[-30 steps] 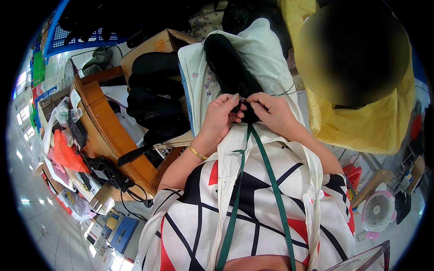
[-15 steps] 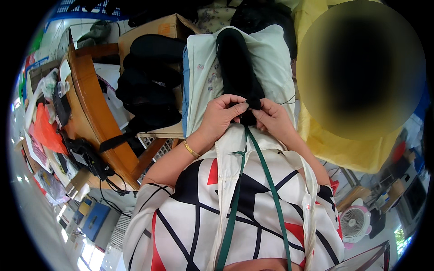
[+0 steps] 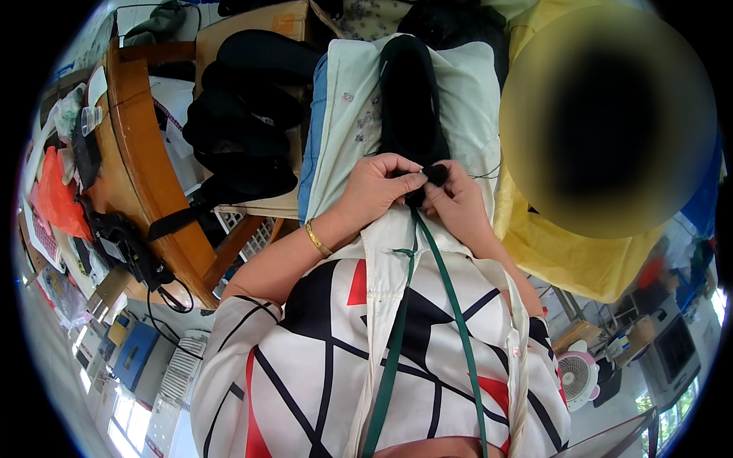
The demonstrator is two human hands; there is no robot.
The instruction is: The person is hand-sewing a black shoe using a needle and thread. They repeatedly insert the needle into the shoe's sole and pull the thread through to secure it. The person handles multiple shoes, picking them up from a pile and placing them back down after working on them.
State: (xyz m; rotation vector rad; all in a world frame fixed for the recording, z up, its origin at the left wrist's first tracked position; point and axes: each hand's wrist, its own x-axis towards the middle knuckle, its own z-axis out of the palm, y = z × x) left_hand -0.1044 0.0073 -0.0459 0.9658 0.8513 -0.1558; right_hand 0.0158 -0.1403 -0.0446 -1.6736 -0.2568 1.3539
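Note:
A black slip-on shoe (image 3: 391, 145) lies on the white cloth over my lap, its opening facing up and its near end toward me. My right hand (image 3: 460, 200) grips that near end, where a small rounded black piece (image 3: 436, 175) stands up between its fingers and my left hand. Thumb and forefinger of my left hand (image 3: 384, 185) are pinched together right against the black piece. Whatever sits in that pinch is too small to make out. Beside my right hand a thin dark thread (image 3: 485, 175) shows over the white cloth (image 3: 473, 99).
Several black shoes (image 3: 240, 130) are piled at a cardboard box (image 3: 263, 30) on the left. A wooden chair (image 3: 145, 145) stands beyond them, next to a cluttered table. Yellow cloth (image 3: 565, 259) covers something on the right, near a fan (image 3: 578, 375). Green straps (image 3: 450, 298) hang down my front.
The small black piece now stands up more visibly between my hands. The view has shifted slightly, while both hands stay at the shoe's near end.

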